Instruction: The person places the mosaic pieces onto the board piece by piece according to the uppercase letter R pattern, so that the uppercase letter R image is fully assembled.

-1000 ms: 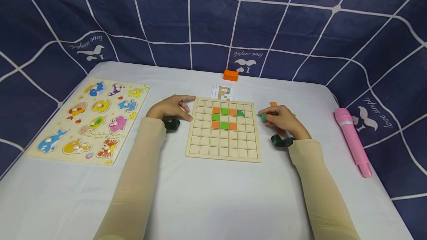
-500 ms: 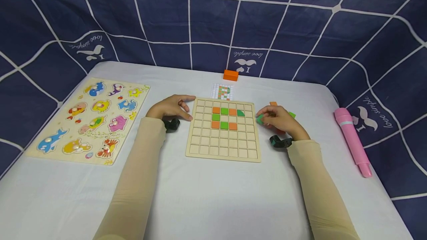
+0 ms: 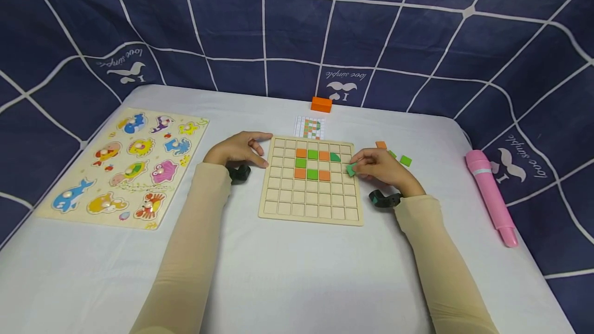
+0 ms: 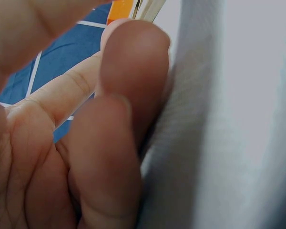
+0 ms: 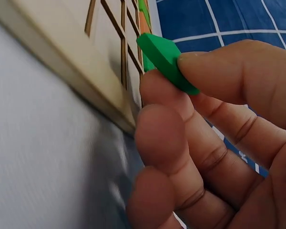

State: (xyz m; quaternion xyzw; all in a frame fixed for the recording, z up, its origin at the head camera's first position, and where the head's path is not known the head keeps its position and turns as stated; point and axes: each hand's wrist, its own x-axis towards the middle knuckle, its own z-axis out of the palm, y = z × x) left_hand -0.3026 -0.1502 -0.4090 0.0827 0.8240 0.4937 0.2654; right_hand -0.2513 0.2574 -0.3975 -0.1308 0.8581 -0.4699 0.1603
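Observation:
A wooden grid board point(image 3: 298, 205) lies in the middle of the table in the head view, with orange and green square tiles and one dark green quarter-round tile point(image 3: 335, 157) in its upper cells. My left hand point(image 3: 236, 148) rests at the board's left edge, index fingertip at the top corner and thumb lower down. Over the right edge, my right hand point(image 3: 379, 168) pinches a green tile point(image 5: 163, 55) between thumb and fingers. That tile is held tilted, close over the board's right column. The left wrist view shows mostly my fingers point(image 4: 133, 62) close to the white cloth.
Behind the board lies a small pattern card point(image 3: 312, 128), with an orange block point(image 3: 321, 104) beyond it. Loose tiles, among them a green one point(image 3: 406, 160) and an orange one point(image 3: 381, 145), lie past my right hand. A picture puzzle point(image 3: 125, 169) lies left, a pink microphone point(image 3: 491, 197) right.
My right hand has moved left with the green tile, from beside the board to over its right edge. Loose tiles behind that hand now show more. My left hand has stayed still.

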